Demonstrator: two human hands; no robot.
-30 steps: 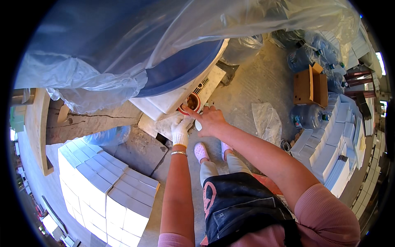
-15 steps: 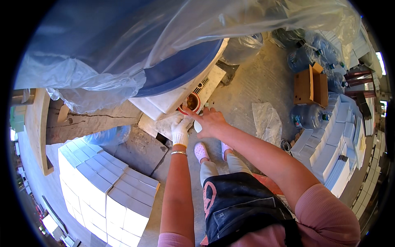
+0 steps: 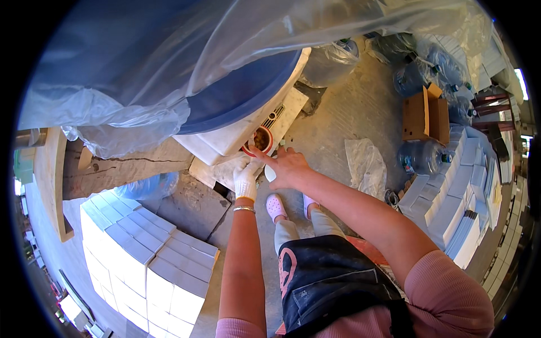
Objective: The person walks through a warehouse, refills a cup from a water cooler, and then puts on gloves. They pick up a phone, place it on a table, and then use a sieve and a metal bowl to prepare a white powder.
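Note:
My left hand (image 3: 247, 179) wears a white glove and reaches toward a small red-rimmed bowl (image 3: 260, 139) of brown contents, which sits on a white slab (image 3: 280, 115) beside a large blue tub (image 3: 236, 96). My bare right hand (image 3: 286, 165) is next to it, fingers spread toward the bowl's rim, with a small white object (image 3: 270, 172) under the palm. Whether the right hand grips that object is unclear. The gloved fingers curl near the bowl's lower edge.
Clear plastic sheeting (image 3: 169, 50) drapes over the blue tub. Stacked white boxes (image 3: 141, 253) stand at lower left, more white boxes (image 3: 451, 208) at right. Water jugs (image 3: 422, 158), a cardboard box (image 3: 422, 115) and a crumpled plastic bag (image 3: 366, 166) lie on the concrete floor.
Both hands stay at the bowl; the right hand's fingers have shifted slightly toward the bowl's rim.

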